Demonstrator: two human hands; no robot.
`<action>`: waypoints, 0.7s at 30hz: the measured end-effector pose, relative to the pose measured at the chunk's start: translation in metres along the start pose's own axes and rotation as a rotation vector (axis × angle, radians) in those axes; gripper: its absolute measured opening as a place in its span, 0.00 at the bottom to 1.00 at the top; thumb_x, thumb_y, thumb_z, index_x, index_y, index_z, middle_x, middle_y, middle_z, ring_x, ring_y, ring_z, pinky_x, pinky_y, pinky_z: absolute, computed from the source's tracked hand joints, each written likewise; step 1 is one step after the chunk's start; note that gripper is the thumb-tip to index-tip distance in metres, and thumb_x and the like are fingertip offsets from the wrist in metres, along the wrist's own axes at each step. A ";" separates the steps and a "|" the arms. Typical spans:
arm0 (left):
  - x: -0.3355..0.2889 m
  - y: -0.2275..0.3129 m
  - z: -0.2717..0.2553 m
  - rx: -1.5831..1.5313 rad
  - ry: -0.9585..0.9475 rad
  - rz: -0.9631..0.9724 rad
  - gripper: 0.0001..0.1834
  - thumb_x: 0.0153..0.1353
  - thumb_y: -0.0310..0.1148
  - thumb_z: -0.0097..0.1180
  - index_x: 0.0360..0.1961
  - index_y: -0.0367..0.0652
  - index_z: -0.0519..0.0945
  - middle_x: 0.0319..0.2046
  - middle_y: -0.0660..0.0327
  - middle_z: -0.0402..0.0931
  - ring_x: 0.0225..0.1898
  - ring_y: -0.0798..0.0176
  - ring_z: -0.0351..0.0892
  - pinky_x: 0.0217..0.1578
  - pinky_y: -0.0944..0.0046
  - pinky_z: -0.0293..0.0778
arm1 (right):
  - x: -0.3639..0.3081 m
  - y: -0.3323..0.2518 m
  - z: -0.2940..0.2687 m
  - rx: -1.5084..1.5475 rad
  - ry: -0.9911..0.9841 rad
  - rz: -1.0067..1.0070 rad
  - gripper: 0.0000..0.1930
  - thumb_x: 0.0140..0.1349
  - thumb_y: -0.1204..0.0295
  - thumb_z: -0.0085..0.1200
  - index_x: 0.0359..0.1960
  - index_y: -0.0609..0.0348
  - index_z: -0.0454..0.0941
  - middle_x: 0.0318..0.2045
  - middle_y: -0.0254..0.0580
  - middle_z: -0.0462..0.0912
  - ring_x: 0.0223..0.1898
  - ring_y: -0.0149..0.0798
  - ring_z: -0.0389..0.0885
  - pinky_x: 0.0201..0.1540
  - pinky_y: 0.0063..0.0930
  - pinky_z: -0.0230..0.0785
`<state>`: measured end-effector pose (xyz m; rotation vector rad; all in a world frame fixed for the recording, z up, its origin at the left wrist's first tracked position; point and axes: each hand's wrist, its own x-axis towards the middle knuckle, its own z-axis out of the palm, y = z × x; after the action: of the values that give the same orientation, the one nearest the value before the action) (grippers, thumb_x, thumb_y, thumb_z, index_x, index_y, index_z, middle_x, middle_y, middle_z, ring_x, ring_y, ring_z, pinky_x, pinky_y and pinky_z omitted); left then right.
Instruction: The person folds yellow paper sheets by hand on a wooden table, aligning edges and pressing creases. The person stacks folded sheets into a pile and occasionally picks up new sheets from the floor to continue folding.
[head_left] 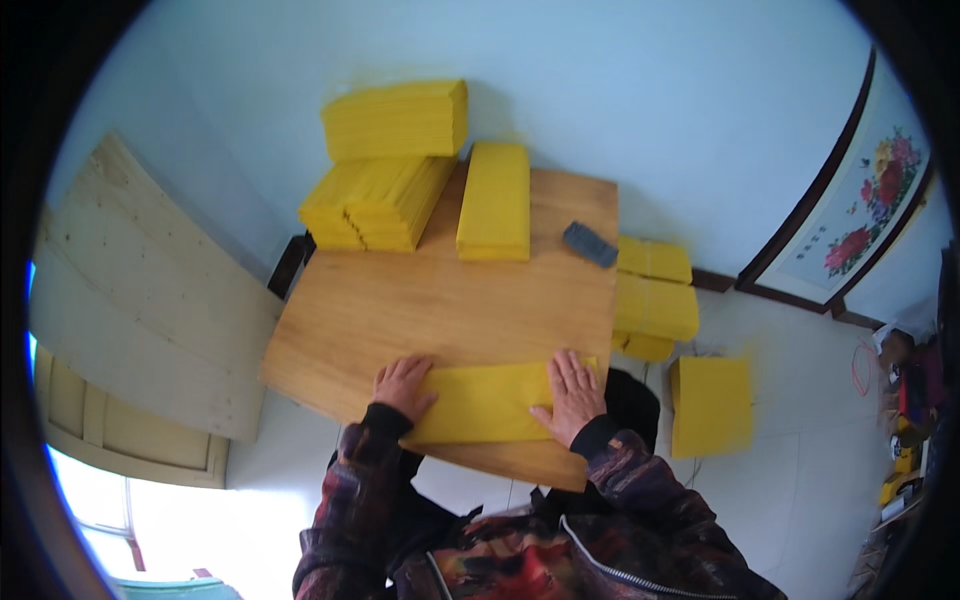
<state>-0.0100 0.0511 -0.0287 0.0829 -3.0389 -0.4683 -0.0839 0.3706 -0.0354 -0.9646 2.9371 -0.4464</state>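
A long, flat yellow folded sheet (485,402) lies along the near edge of the wooden table; I cannot tell if it is paper or cloth. My left hand (404,387) rests at its left end, fingers stretched out and thumb apart. At the right end my right hand (573,400) lies flat on the sheet with its fingers spread. Neither hand grips anything. A narrow stack of yellow folded sheets (494,200) stands farther back on the table (430,305), and a dark grey block (590,244) lies near the right edge.
Two thick yellow stacks are piled at the back left, an upper stack (395,120) on a lower stack (375,205). Beyond the table's right side are tied yellow bundles (655,305) and a yellow box-like piece (712,405). A wooden board (150,290) leans at the left.
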 end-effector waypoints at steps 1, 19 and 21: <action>-0.007 0.005 -0.004 0.024 0.016 -0.029 0.33 0.48 0.44 0.65 0.58 0.51 0.73 0.56 0.59 0.70 0.60 0.53 0.66 0.60 0.50 0.61 | 0.003 0.002 -0.001 0.016 -0.021 -0.033 0.44 0.58 0.48 0.54 0.69 0.63 0.53 0.71 0.50 0.51 0.73 0.51 0.45 0.71 0.51 0.40; -0.074 0.053 0.000 -0.205 0.032 -0.407 0.15 0.55 0.40 0.59 0.40 0.43 0.76 0.37 0.53 0.77 0.41 0.47 0.78 0.40 0.51 0.74 | -0.011 0.006 -0.024 0.262 0.364 -0.067 0.28 0.51 0.70 0.63 0.55 0.62 0.69 0.61 0.50 0.64 0.64 0.61 0.59 0.65 0.49 0.55; -0.075 0.053 0.002 -0.196 0.033 -0.414 0.13 0.56 0.39 0.57 0.38 0.43 0.76 0.35 0.53 0.79 0.38 0.47 0.79 0.37 0.51 0.75 | -0.029 0.004 -0.022 0.264 0.389 -0.048 0.26 0.50 0.73 0.62 0.52 0.62 0.70 0.60 0.52 0.65 0.62 0.61 0.61 0.64 0.49 0.57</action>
<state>0.0618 0.1071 -0.0185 0.7080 -2.9190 -0.7769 -0.0652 0.3961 -0.0173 -1.0123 3.0657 -1.1076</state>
